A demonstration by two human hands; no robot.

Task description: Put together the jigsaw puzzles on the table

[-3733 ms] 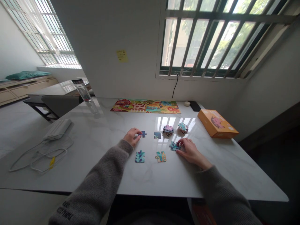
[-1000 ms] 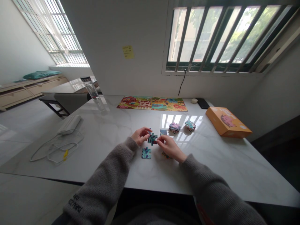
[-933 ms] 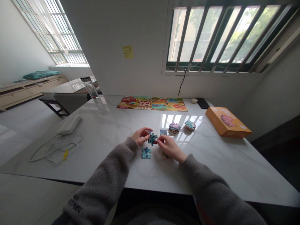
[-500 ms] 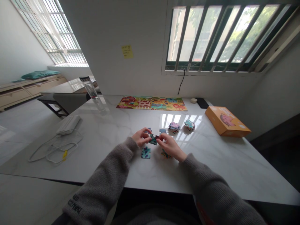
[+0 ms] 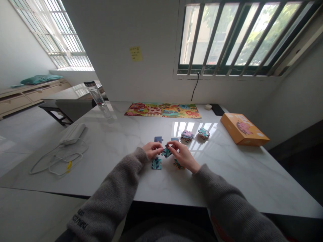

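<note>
Yellow note (image 5: 136, 53) on wall (image 5: 121, 79), left of barred window (image 5: 227, 38); teal cushion (image 5: 41, 79) on bench (image 5: 31, 95).

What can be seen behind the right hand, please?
Parts of a blue puzzle piece and a teal-and-orange puzzle piece show past the right hand, which covers the rest of both.

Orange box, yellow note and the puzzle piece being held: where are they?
Orange box (image 5: 244, 128), head view: pink picture on its top.
Yellow note (image 5: 136, 54), head view: middle of its front.
Held puzzle piece (image 5: 166, 152), head view: its teal printed face.
</note>
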